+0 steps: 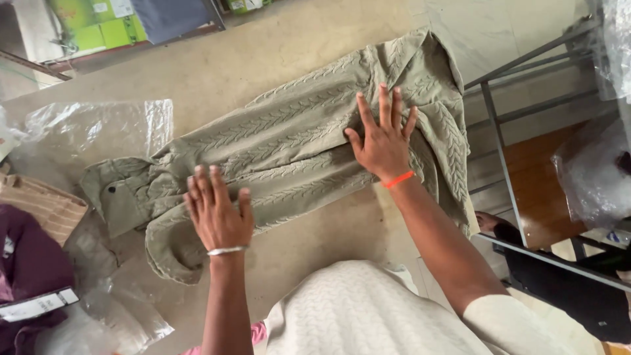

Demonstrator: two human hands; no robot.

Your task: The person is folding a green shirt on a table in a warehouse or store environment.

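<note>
Olive-green cable-knit sweater (289,141) lay flat on the beige surface (263,59), folded narrow. Long axis ran diagonally, from lower left to upper right in the head view. Collar end, with a plain-weave collar and one dark button, pointed to the lower left; the wider hem end pointed to the upper right and reached the surface edge. A knitted sleeve curled round at the lower left, near the collar.

Left hand (217,210) rested palm down on the sweater near the collar end, fingers together and extended, gripping nothing; a silver bangle sat at that wrist. Right hand (383,138) pressed flat on the middle-to-hem part, fingers slightly spread, open, gripping nothing; an orange band sat at that wrist.

A crumpled clear plastic bag (92,131) lay just left of the collar end. A tan striped fabric (39,204) and a maroon garment (29,263) lay at the far left edge. A grey metal rack (506,164) stood to the right of the surface.
</note>
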